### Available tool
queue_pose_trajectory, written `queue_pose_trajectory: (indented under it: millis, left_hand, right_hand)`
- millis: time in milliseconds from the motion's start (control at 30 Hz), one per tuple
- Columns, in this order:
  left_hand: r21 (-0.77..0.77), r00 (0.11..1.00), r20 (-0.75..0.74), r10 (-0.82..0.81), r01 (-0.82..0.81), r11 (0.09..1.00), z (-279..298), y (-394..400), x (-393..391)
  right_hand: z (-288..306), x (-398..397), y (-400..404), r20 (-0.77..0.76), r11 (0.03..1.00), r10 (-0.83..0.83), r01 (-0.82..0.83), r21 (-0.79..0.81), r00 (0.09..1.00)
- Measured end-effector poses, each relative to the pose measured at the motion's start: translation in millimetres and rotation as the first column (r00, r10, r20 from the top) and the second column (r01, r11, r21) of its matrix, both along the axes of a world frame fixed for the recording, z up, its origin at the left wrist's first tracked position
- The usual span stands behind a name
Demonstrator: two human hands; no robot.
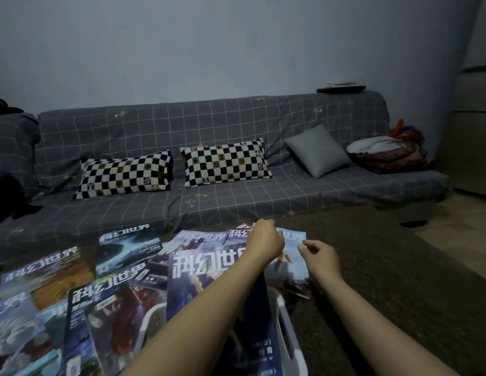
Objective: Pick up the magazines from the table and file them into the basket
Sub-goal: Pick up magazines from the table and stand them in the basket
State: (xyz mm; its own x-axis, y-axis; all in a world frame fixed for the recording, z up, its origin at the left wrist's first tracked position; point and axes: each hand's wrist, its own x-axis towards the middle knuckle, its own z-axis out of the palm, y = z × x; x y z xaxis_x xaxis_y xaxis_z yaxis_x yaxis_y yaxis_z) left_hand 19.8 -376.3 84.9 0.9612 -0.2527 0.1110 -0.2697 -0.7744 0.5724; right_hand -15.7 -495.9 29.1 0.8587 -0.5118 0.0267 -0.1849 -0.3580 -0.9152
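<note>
Several magazines with bold white titles lie overlapping on the dark table, among them a red-covered one and an orange one. My left hand grips the top edge of a light-blue magazine at the far side of the pile. My right hand pinches that magazine's right edge. A white basket stands in front of me under my left forearm, with a dark blue magazine upright inside it. A purple-covered magazine leans at the basket's far left; whether it is inside is unclear.
A grey checked sofa runs behind the table with two checkerboard pillows, a grey cushion and folded bedding. The brown table surface extends to the right. Wooden floor shows at the far right.
</note>
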Motion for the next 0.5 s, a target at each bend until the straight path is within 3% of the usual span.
queue_pose_trajectory:
  millis: [200, 367, 500]
  left_hand:
    - [0.123, 0.925, -0.354, 0.135, -0.097, 0.988, -41, -63, 44]
    - [0.319, 0.820, -0.432, 0.376, -0.251, 0.914, -90, -77, 70]
    - [0.352, 0.789, -0.450, 0.418, -0.273, 0.895, -97, -82, 76]
  right_hand:
    - [-25, 40, -37, -0.168, 0.983, 0.006, 0.024, 0.180, 0.986]
    - [-48, 63, -50, -0.314, 0.899, 0.035, 0.107, 0.424, 0.949]
    - [-53, 74, -52, -0.377, 0.920, -0.013, 0.159, 0.358, 0.926]
